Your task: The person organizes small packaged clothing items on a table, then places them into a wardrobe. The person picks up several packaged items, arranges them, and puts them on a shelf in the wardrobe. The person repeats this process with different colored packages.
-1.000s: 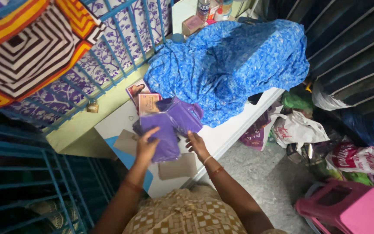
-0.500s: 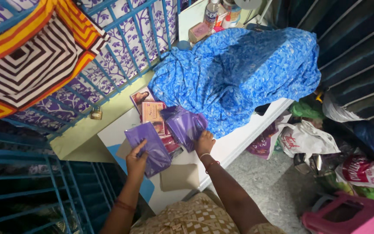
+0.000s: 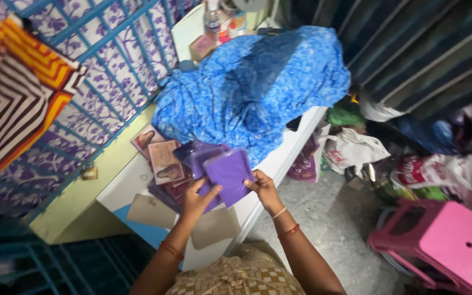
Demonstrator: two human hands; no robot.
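Both hands grip 1 purple packet [image 3: 229, 175] above the white table's [image 3: 279, 164] near edge: left hand [image 3: 196, 198] pinches its near-left corner, right hand [image 3: 264, 188] its right edge. Brown envelopes [image 3: 214, 226] lie on the table beneath. Just beyond the packet sit more purple packets [image 3: 195, 155] and picture cards [image 3: 165, 162]. Farther off, blue cloth [image 3: 252, 87] heaps the table. Right, a pink stool [image 3: 454, 246] stands on the floor.
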